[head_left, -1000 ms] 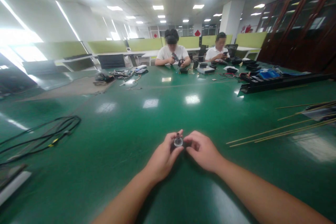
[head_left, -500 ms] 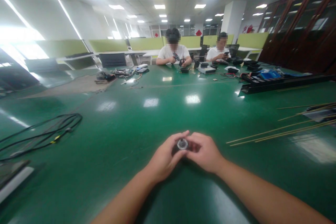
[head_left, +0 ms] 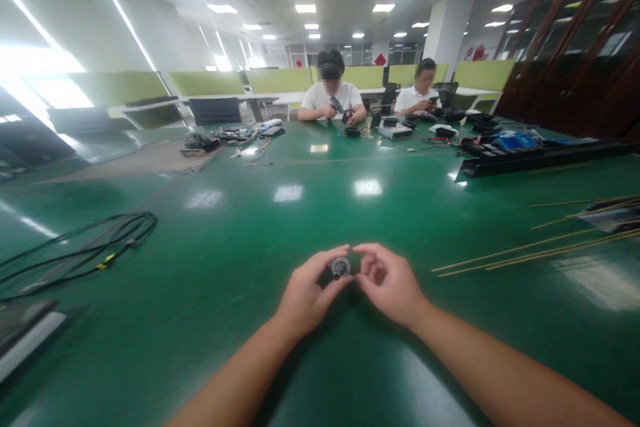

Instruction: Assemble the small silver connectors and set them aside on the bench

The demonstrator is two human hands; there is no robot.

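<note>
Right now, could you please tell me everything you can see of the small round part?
The small round part looks grey and shiny, perhaps metal or clear plastic; I cannot tell which. A wide disc carries a narrower, dark stub, tilted toward the camera. The left hand holds it between thumb and fingers, over the green table; the right hand is close beside it, apparently not touching.

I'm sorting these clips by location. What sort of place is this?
Likely an office also used for bench work: yellow-green partitions and white desks stand at the back, and assorted parts lie on a large green table.
</note>
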